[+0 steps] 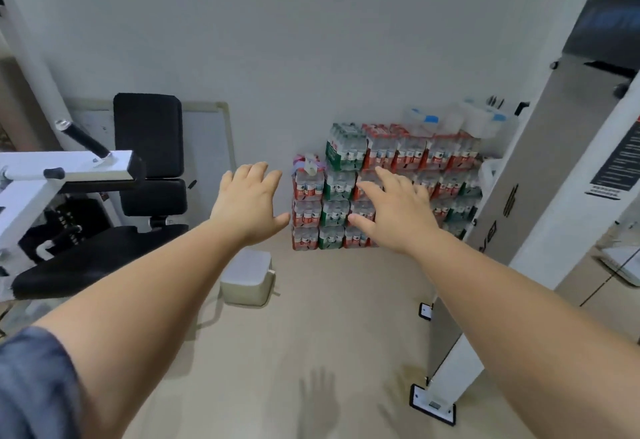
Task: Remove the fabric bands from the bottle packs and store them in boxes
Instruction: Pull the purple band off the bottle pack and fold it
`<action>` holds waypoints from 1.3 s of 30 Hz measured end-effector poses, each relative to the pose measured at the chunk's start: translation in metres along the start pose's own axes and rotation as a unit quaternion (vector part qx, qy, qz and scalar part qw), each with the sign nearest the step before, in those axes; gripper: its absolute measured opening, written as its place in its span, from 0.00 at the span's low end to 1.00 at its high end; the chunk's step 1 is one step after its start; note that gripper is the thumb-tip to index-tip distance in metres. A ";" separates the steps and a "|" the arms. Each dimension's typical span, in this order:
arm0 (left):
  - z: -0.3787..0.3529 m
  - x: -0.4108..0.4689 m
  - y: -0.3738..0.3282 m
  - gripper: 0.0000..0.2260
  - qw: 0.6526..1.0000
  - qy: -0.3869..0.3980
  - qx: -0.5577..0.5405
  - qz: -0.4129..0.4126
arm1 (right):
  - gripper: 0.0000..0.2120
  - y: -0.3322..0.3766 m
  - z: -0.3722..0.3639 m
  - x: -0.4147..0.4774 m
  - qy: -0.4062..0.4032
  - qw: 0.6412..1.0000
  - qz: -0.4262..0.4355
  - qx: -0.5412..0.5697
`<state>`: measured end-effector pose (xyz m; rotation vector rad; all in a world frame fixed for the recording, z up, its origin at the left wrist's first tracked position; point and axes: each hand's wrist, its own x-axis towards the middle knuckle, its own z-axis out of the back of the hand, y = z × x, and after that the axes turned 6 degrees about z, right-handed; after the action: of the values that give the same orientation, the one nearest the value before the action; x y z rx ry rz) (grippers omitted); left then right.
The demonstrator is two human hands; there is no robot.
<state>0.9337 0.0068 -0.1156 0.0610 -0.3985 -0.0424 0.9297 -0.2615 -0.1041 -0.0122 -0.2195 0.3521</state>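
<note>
My left hand (247, 201) and right hand (394, 210) are spread and empty. I'm approaching the packs (346, 153) ahead, and next I probably need to reach the bands (307, 162).

2 hands (250, 204) (398, 212), 1 blk bench (149, 148)

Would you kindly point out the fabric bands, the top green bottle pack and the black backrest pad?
fabric bands (302, 161): head view, bundle's middle.
top green bottle pack (345, 148): head view, front face.
black backrest pad (148, 134): head view, pad's centre.
</note>
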 end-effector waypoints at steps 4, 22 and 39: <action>-0.043 0.086 0.020 0.36 1.000 0.023 0.008 -0.005 | 0.33 -0.015 -0.027 0.080 0.017 1.000 -0.018 0.011; -0.241 0.390 -0.028 0.36 0.993 0.116 0.005 0.034 | 0.34 -0.186 -0.179 0.402 0.087 0.994 0.011 0.068; -0.449 0.641 0.004 0.35 0.965 0.235 -0.070 0.089 | 0.34 -0.254 -0.325 0.689 0.193 0.977 0.008 0.094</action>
<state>1.6986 0.0000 -0.2808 -0.1036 0.0753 0.1204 1.7167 -0.2545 -0.2636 0.1033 0.2003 0.3784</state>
